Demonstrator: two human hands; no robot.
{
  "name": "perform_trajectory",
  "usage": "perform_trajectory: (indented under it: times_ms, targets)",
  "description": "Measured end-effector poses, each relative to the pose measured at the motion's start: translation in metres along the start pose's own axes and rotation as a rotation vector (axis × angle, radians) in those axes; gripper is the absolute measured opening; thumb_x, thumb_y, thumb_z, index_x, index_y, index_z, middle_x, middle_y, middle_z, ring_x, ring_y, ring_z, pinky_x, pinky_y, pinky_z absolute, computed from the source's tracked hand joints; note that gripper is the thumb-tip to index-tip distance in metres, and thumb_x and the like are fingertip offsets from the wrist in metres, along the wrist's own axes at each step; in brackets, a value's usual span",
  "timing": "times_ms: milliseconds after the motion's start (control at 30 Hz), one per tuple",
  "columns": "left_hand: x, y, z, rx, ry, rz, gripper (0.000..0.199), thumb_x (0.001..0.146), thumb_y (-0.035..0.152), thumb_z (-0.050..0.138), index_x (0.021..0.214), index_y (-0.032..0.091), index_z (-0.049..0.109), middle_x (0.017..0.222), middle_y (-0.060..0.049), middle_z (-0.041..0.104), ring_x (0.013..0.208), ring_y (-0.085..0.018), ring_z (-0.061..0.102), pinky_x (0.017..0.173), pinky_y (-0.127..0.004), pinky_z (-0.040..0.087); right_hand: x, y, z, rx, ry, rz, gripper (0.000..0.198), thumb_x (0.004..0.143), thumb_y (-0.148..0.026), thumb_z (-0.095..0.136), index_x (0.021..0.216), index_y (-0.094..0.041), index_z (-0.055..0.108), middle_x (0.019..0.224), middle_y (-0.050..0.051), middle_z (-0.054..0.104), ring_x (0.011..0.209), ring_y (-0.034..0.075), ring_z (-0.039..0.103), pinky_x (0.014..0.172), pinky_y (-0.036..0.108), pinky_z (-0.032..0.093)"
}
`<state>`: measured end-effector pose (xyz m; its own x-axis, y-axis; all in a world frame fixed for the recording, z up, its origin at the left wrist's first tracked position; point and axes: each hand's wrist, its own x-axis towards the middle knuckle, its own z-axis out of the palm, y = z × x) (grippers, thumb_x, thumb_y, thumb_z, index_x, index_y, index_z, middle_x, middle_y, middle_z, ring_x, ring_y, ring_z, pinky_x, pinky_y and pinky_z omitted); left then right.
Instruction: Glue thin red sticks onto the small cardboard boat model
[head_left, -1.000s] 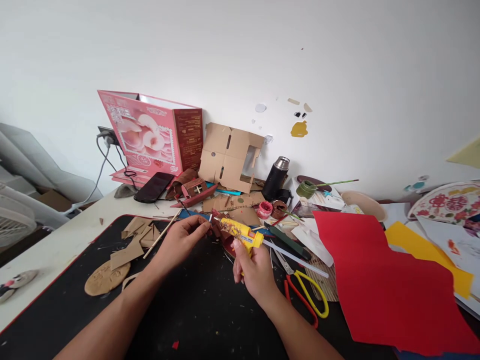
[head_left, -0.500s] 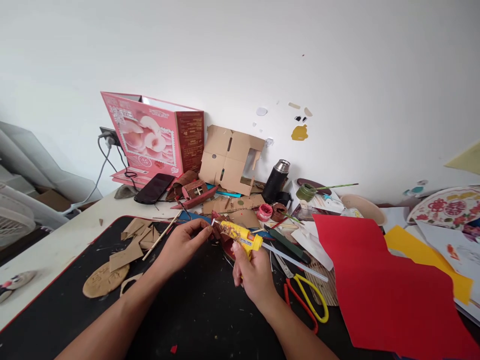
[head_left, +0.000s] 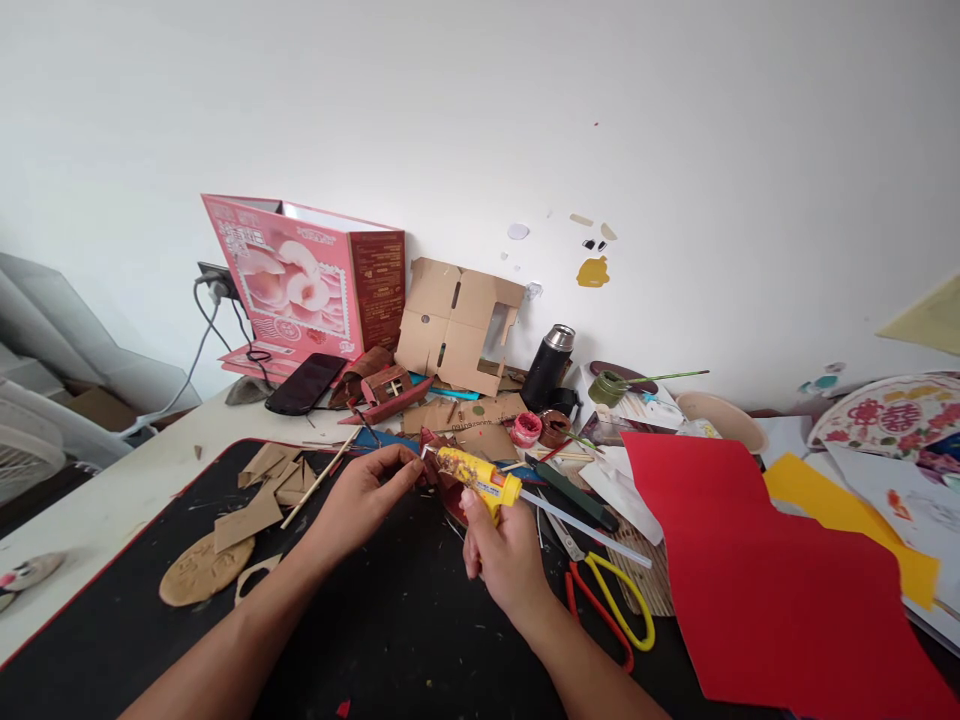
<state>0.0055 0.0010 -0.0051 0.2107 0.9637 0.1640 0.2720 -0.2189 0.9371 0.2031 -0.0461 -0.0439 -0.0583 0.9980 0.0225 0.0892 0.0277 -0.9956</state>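
Note:
My right hand (head_left: 506,555) is wrapped around a yellow hot glue gun (head_left: 476,472), with a long clear glue stick (head_left: 592,528) sticking out of its back end. The gun's nozzle points left, toward the fingertips of my left hand (head_left: 371,492). Those fingers are pinched together just short of the nozzle; whatever they hold is too small to make out. Behind and below the gun is a reddish-brown craft piece (head_left: 450,497), partly covered by the gun and my right hand.
Scissors (head_left: 600,575) with red and yellow handles lie right of my right hand, beside a large red sheet (head_left: 757,570). Cardboard scraps (head_left: 251,515) lie left on the black mat (head_left: 360,640). Farther back are a small model boat (head_left: 394,400), paint jars (head_left: 526,430) and a black flask (head_left: 550,365).
The camera view has shifted slightly, so most of the scene sits a little lower. Both hands and the glue gun keep nearly the same pose, nozzle beside the left fingertips.

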Motion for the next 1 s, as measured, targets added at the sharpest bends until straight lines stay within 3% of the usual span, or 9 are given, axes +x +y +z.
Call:
perform_trajectory:
  times_ms: [1000]
  targets:
    - [-0.0004, -0.0024, -0.0009, 0.008, 0.0, -0.014, 0.04, 0.093, 0.058, 0.062, 0.081, 0.021, 0.073, 0.08, -0.003, 0.076, 0.079, -0.023, 0.07, 0.077, -0.031, 0.055, -0.0011, -0.0038, 0.0011, 0.011, 0.0, 0.008, 0.062, 0.096, -0.079, 0.055, 0.067, -0.024, 0.048, 0.04, -0.007, 0.041, 0.032, 0.009, 0.043, 0.035, 0.019, 0.03]
